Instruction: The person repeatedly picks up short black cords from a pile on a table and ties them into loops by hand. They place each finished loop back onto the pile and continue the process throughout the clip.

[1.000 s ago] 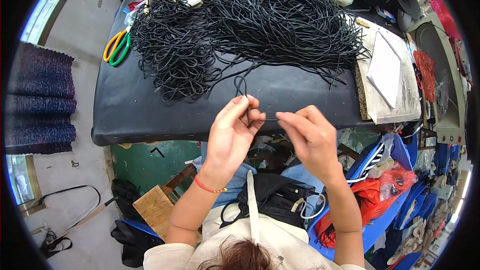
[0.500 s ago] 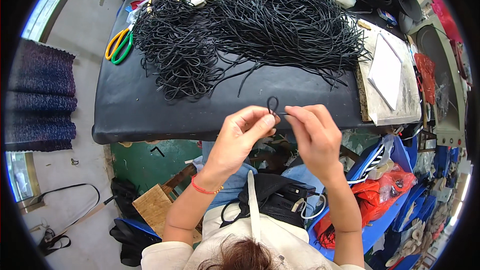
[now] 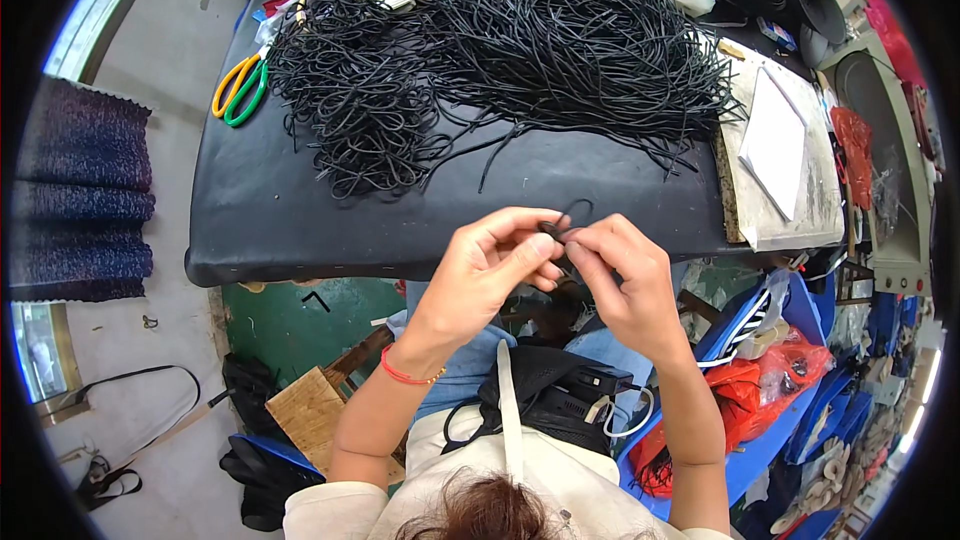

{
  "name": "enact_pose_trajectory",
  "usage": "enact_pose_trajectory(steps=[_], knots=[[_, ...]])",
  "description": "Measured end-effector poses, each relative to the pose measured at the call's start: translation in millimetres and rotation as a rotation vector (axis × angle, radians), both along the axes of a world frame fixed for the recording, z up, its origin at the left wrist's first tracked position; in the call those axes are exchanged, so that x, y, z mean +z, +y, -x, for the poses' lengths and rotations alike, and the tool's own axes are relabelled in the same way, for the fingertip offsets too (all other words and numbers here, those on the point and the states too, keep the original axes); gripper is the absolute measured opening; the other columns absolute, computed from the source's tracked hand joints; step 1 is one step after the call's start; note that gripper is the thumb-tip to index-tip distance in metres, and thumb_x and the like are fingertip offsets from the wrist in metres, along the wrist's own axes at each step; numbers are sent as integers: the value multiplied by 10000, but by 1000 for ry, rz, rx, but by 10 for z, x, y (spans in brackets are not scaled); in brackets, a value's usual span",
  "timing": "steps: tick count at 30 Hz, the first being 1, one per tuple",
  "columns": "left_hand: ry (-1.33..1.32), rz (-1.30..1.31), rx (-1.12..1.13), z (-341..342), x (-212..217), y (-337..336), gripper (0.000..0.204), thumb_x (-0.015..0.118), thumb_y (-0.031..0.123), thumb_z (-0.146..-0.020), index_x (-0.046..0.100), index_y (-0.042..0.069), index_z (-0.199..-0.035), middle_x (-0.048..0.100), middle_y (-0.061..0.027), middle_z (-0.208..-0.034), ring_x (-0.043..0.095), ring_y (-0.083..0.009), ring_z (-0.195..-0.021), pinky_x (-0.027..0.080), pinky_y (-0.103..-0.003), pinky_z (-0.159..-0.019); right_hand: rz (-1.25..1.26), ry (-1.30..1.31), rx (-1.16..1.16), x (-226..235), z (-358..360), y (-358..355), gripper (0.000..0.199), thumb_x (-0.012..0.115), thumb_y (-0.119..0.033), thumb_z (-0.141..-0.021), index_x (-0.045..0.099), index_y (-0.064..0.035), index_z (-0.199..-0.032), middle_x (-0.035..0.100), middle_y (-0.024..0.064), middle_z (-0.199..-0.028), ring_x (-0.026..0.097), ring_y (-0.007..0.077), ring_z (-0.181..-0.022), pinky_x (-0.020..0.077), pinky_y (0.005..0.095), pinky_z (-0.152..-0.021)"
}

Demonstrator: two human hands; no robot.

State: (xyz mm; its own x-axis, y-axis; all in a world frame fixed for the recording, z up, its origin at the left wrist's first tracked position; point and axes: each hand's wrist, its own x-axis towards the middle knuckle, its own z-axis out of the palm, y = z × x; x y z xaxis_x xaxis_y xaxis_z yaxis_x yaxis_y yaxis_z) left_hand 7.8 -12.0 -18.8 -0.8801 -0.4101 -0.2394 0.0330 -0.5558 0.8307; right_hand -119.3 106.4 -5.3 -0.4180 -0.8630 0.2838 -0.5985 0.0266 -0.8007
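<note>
Right now both hands meet just off the near edge of the black table (image 3: 300, 230), fingertips touching. Left hand (image 3: 490, 265): thumb and forefinger closed in a pinch on a short black cord (image 3: 572, 212). Right hand (image 3: 625, 275): fingers curled, also pinched on the same cord, right at the left hand's tips. No gap between the two grips.

Cord itself: a small loop stands up out of the pinch, over the table's near edge. Loop sits above and just beyond the fingertips, pointing away from the person toward the table. Any loose tail is hidden behind the fingers, so I cannot tell its long axis. Neither hand is clearly nearer; the loop rises from the joint pinch, slightly on the right hand's side.

Left wrist carries a red band (image 3: 405, 375).

Outward from the table edge:
- Big pile of black cords (image 3: 590, 40) across the far middle and right of the table, strands trailing toward the near edge.
- Second, curlier heap of cords (image 3: 350, 100) on the far left part.
- Scissors (image 3: 238, 88) with yellow and green handles just left of that heap, near the table's left edge.
- Grey board (image 3: 800, 210) with a white sheet (image 3: 775, 140) at the table's right end.
- Dark folded cloth (image 3: 85, 200) well left of the table.
- Blue crates (image 3: 760, 440) below the right end.
</note>
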Motion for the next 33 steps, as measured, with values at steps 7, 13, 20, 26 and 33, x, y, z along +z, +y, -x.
enact_pose_trajectory(steps=[7, 13, 20, 26, 33], knots=[[-10, 98, 85, -29, -125, 35, 216, 573, 70, -874, 591, -29, -1065, 635, -110, -961, 604, -109, -800, 515, -248, -715, -75, -998, 87, 64, -180, 103, 170, 540, -3, -866, 616, 20, -1017, 651, 86, -897, 610, 106, -767, 496, 224, -678], [17, 30, 231, 3, -61, 147, 180, 595, 34, -849, 595, -29, -1017, 638, -104, -937, 608, -117, -818, 510, -245, -737, 25, -670, -183, -5, -248, 42, 100, 614, -69, -849, 612, 24, -886, 647, 43, -742, 569, 38, -670, 453, 180, -590], [21, 445, 404, 43, -95, 338, 305, 611, -53, -797, 509, -16, -1083, 616, -82, -938, 587, -109, -870, 487, -236, -764, -12, -655, -279, 40, -275, -41, 154, 673, -112, -813, 588, 16, -821, 585, 5, -678, 500, 8, -608, 386, 156, -517], [-136, 542, 105, -38, 7, 196, 455, 605, -51, -784, 402, -2, -1188, 631, -90, -900, 594, -111, -860, 485, -244, -771, -66, -606, -126, -173, -116, -2, 171, 670, -167, -820, 626, -2, -828, 502, -33, -709, 388, 19, -587, 342, 181, -523], [-107, 429, 9, -41, 51, 222, 393, 616, -36, -791, 465, -1, -1152, 624, -84, -928, 598, -119, -878, 492, -251, -798, -27, -883, -249, -88, -120, -39, 163, 623, -181, -865, 586, -26, -831, 564, -27, -724, 472, 12, -658, 389, 175, -595]])
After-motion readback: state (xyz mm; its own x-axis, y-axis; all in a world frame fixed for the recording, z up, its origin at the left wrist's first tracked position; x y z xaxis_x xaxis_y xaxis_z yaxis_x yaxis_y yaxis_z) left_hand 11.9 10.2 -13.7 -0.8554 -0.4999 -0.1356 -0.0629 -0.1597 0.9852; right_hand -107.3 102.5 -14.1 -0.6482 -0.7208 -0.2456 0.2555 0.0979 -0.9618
